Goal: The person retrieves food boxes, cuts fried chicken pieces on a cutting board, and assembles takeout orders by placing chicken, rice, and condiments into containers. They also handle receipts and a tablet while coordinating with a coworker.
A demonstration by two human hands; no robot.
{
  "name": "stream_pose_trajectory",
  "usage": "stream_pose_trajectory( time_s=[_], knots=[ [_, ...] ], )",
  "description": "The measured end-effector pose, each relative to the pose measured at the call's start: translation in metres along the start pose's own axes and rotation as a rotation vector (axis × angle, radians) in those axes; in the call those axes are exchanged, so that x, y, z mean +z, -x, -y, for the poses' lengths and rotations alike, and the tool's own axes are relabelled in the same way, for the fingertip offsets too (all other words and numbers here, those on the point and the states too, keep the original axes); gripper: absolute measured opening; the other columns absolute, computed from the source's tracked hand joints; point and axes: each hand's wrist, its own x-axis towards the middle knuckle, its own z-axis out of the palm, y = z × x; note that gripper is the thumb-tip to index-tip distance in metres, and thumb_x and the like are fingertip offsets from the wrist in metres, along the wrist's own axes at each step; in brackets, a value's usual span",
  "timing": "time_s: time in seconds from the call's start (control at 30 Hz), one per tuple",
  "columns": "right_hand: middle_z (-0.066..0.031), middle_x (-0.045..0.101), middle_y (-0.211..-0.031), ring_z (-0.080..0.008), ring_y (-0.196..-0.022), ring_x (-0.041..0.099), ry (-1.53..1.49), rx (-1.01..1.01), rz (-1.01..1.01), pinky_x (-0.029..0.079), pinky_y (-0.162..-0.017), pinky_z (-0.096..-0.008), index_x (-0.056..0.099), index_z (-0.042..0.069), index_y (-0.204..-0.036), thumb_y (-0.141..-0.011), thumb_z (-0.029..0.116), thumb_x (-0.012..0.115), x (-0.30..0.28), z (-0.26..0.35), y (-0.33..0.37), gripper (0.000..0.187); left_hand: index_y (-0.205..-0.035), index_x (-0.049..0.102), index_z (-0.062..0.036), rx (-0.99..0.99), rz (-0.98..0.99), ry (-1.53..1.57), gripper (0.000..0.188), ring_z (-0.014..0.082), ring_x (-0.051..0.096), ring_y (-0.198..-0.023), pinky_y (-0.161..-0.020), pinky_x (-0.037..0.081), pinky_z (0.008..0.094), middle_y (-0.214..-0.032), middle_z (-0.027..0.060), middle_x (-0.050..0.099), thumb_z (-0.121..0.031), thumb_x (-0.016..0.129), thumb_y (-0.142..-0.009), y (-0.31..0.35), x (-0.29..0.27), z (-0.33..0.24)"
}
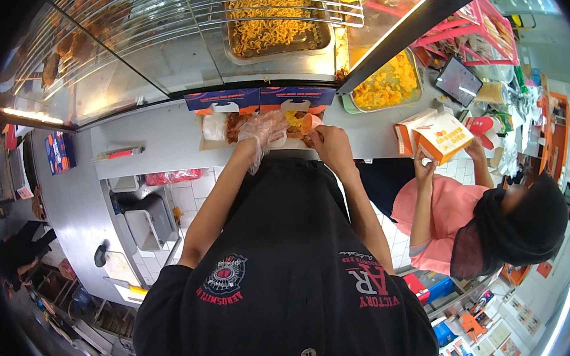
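Two takeaway boxes stand side by side on the counter, with the dark blue and orange lids of the left box (223, 101) and the right box (298, 97) raised. In the left one, a white wrapped bundle (215, 127) lies beside brown fried food (235, 126). My left hand (263, 132), in a clear plastic glove, rests over the food with its fingers stretched to the right. Bare, my right hand (332, 145) grips a small orange cup-like thing (311, 122) by the right box, above yellow and brown food (295, 120).
Behind the counter (146, 160) is a glass case with a tray of noodles (273, 26) under a wire rack. A tray of yellow pieces (389, 82) stands right of it. At my right, a co-worker (439, 217) handles an orange and white box (443, 138). Red-handled tongs (123, 154) lie left.
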Motion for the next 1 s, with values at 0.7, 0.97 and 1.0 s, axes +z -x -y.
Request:
stream_pose_trajectory(
  time_s=[0.7, 0.97, 1.0],
  knots=[
    [-0.0193, 0.069, -0.077, -0.0378, -0.075, 0.070, 0.572, -0.024, 0.036, 0.053, -0.067, -0.0503, 0.071, 0.006, -0.085, -0.093, 0.016, 0.058, -0.092, -0.184, -0.084, 0.019, -0.122, 0.066, -0.0072, 0.189, -0.206, -0.207, 0.036, 0.0157, 0.069, -0.098, -0.087, 0.055, 0.0293, -0.111, 0.0060, 0.071, -0.036, 0.062, -0.102, 0.045, 0.003, -0.043],
    [-0.0167, 0.070, -0.071, -0.0317, -0.070, 0.072, 0.686, -0.116, -0.130, 0.056, -0.059, -0.0418, 0.071, 0.005, -0.079, -0.088, 0.010, 0.059, -0.090, -0.198, -0.112, 0.016, -0.119, 0.067, -0.0067, 0.247, -0.232, -0.157, 0.030, 0.0129, 0.068, -0.097, -0.085, 0.053, 0.0270, -0.109, 0.0037, 0.072, -0.031, 0.062, -0.102, 0.050, 0.001, -0.042],
    [-0.0163, 0.070, -0.071, -0.0310, -0.069, 0.072, 0.690, -0.142, -0.108, 0.056, -0.059, -0.0409, 0.071, 0.005, -0.080, -0.088, 0.010, 0.059, -0.092, -0.197, -0.109, 0.015, -0.119, 0.067, -0.0067, 0.244, -0.232, -0.144, 0.030, 0.0129, 0.068, -0.097, -0.085, 0.053, 0.0270, -0.109, 0.0035, 0.072, -0.031, 0.062, -0.102, 0.052, 0.001, -0.042]
  ],
)
